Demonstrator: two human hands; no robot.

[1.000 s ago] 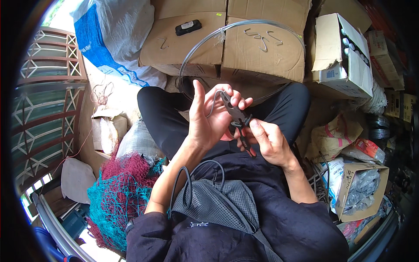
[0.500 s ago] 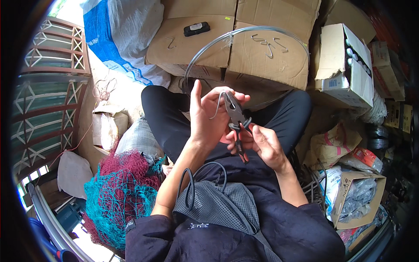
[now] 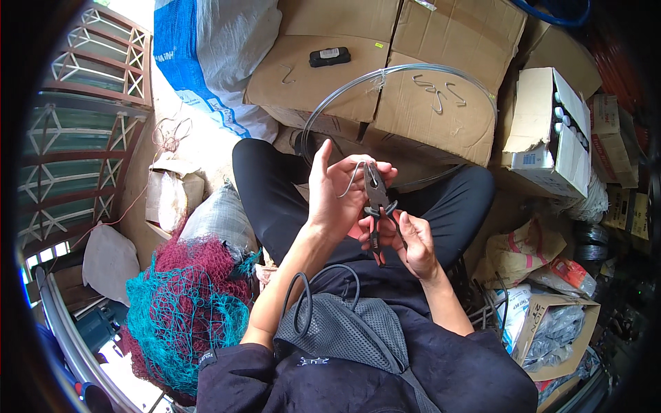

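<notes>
In front of my lap, my right hand (image 3: 417, 248) is wrapped round the handles of a pair of pliers (image 3: 376, 198) with dark jaws and red-and-black grips. The jaws point away from me and meet a short bent piece of wire (image 3: 353, 180), which curves down to the left. Behind the jaws and wire lies my left hand (image 3: 328, 199), palm up, thumb and fingers stretched out. Whether its fingertips press on the wire is hard to see. Beyond my legs, a coil of grey wire (image 3: 332, 98) leans against the cardboard (image 3: 310, 89).
Several bent wire hooks (image 3: 438, 102) and a small black case (image 3: 330, 56) lie on the cardboard. A white box of bottles (image 3: 527, 113) stands at right, above an open carton (image 3: 585, 337). Maroon-and-teal netting (image 3: 182, 310) is heaped at left near a grey sack (image 3: 219, 220).
The pliers have turned a little more upright, and their jaws sit slightly lower in the picture with the wire. The whole view has shifted a little; my left hand stays stretched out.
</notes>
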